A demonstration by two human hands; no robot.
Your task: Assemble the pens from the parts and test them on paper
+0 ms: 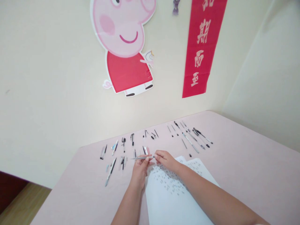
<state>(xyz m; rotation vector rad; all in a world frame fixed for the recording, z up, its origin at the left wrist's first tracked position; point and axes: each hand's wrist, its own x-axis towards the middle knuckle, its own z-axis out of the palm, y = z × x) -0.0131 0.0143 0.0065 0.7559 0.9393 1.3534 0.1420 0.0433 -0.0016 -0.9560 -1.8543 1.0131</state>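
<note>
Near the middle of the table, my left hand is closed around a slim grey pen whose thin end points left. The fingers of my right hand pinch the other end of it, so the pen lies level between both hands. Whether it is a whole pen or only part of one is too small to tell. Under my right wrist are white paper sheets with many small dark marks. Just beyond my left hand lie dark pen parts and a pinkish piece, partly hidden by the fingers.
Pens and pen parts lie in small groups on the pink table. A dark and grey pen is at the left; several pens and refills lie at the back right. The wall behind carries a cartoon pig cutout and red banner.
</note>
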